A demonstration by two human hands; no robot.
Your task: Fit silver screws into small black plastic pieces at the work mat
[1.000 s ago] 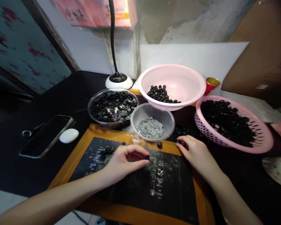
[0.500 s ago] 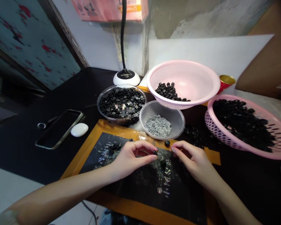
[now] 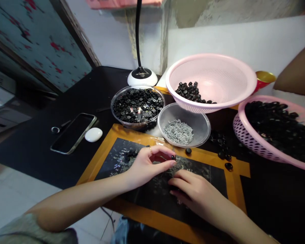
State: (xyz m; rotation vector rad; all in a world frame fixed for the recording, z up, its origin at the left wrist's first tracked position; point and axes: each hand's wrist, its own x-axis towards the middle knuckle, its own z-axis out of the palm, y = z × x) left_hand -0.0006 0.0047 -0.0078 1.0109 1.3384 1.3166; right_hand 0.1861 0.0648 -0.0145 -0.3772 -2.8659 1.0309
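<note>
My left hand (image 3: 147, 166) pinches a small black knob-like part (image 3: 173, 157) between thumb and fingertips, just above a dark mat (image 3: 149, 198) edged with orange tape. Beside it, to the right and nearer me, my right hand (image 3: 197, 191) is low over the mat, palm down with the fingers curled in. Its fingertips hide whatever lies under or between them. One round black cap (image 3: 188, 151) lies by the far edge of the mat. More small black parts (image 3: 129, 155) sit in a cluster left of my left hand.
Behind the mat stand a clear bowl of silver screws (image 3: 178, 132) and a clear bowl of black washers (image 3: 137, 105). Pink baskets (image 3: 231, 84) with black parts stand at the right. A phone (image 3: 72, 134), a white oval object (image 3: 93, 135) and a lamp base (image 3: 142, 78) are leftward.
My right hand has moved left and toward me, from beside the round cap to low over the mat. My left hand keeps its pinch on the black part. The camera view has shifted.
</note>
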